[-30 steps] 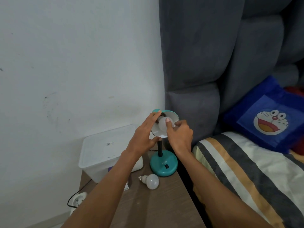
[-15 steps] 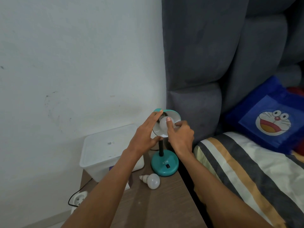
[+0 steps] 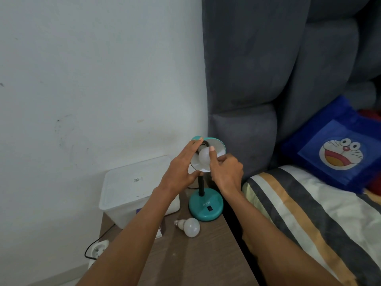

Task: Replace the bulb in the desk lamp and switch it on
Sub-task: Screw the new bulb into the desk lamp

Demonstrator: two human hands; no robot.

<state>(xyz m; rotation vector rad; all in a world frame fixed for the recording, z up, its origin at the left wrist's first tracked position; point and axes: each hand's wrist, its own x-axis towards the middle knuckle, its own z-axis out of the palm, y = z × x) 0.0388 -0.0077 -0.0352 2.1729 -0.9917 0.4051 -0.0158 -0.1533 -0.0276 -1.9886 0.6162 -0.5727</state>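
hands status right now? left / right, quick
Left hand: holds the teal lamp shade, fingers over its top, thumb at the lower rim.
Right hand: pinches the round white bulb inside that shade.

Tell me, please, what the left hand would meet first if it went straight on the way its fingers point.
The shade: the left hand points up and right, fingertips already at its teal top. Past that, probably the headboard; depth is unclear.

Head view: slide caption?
Left hand holds the lamp shade; right hand grips its bulb; second bulb lies on the table.
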